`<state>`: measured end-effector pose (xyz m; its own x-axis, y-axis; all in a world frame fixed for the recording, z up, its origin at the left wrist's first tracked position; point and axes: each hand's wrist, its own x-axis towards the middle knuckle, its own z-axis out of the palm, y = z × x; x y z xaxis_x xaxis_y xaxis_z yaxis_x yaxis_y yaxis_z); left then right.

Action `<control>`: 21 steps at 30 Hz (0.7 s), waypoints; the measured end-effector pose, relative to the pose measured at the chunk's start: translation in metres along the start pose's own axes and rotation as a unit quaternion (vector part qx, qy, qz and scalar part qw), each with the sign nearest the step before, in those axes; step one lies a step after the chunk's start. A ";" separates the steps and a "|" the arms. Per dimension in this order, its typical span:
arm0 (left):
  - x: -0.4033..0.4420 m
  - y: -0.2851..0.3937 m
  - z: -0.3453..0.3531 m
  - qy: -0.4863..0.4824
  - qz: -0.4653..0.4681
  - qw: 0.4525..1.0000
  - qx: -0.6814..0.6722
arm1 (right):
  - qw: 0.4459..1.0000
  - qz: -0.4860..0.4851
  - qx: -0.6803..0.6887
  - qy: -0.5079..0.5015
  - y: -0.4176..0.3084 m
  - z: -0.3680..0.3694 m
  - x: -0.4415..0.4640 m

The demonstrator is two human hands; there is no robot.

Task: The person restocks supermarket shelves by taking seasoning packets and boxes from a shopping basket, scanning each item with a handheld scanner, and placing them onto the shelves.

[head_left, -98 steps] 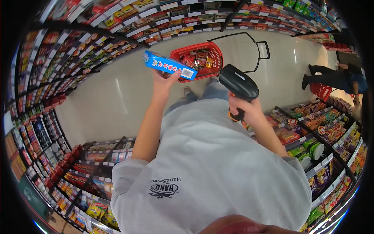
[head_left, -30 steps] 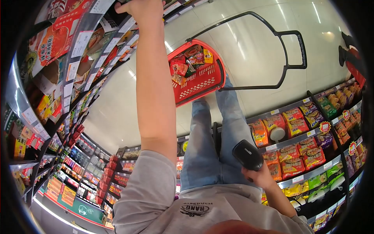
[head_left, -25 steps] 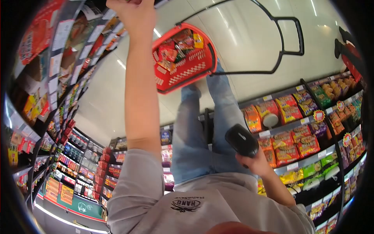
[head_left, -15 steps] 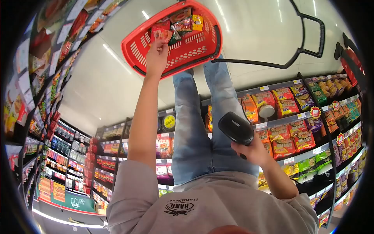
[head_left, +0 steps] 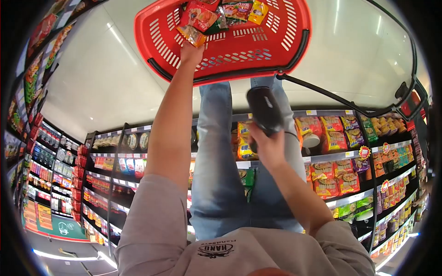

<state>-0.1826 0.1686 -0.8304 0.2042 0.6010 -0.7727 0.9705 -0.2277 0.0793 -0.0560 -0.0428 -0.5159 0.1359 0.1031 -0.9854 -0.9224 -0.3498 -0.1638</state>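
Note:
My left hand [head_left: 190, 52] reaches into a red plastic shopping basket [head_left: 294, 53], its fingers closed on a small orange and clear snack packet [head_left: 192, 35]. Against that packet lie a larger red snack bag [head_left: 198, 16] and several other bags. A yellow packet [head_left: 258, 12] rests to their right. In my right hand [head_left: 268, 146] is a black handheld barcode scanner [head_left: 265, 109], gripped by its handle and held up in front of my legs. The tips of my left fingers are partly hidden by the packet.
The basket's long black handle [head_left: 331, 94] swings out to the right. Shelves of instant noodle packs [head_left: 326, 187] run behind my legs. Another shelf rack [head_left: 34, 83] stands at the left. Pale floor tiles [head_left: 119, 69] surround the basket. Part of a person in red [head_left: 411, 103] shows at the right edge.
The basket appears larger and higher in view. The scanner has moved up and left with my right hand. An orange packet now shows in my left fingers, against the red bag.

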 end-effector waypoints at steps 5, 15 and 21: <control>0.035 -0.004 0.017 0.006 -0.053 0.980 -0.193 | 0.982 -0.069 -0.177 0.007 0.060 0.013 0.065; 0.120 -0.032 0.089 0.017 -0.212 0.830 -0.515 | 0.963 0.005 -0.264 -0.058 0.068 0.011 0.068; 0.040 0.003 0.026 -0.002 -0.264 0.724 -0.638 | 0.974 0.009 -0.226 -0.023 0.068 -0.001 0.040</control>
<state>-0.1748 0.1720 -0.8771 -0.2355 0.3438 -0.9090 0.2435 0.9264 0.2873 -0.1126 -0.0628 -0.5669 0.0958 0.1313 -0.9867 -0.6694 -0.7252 -0.1615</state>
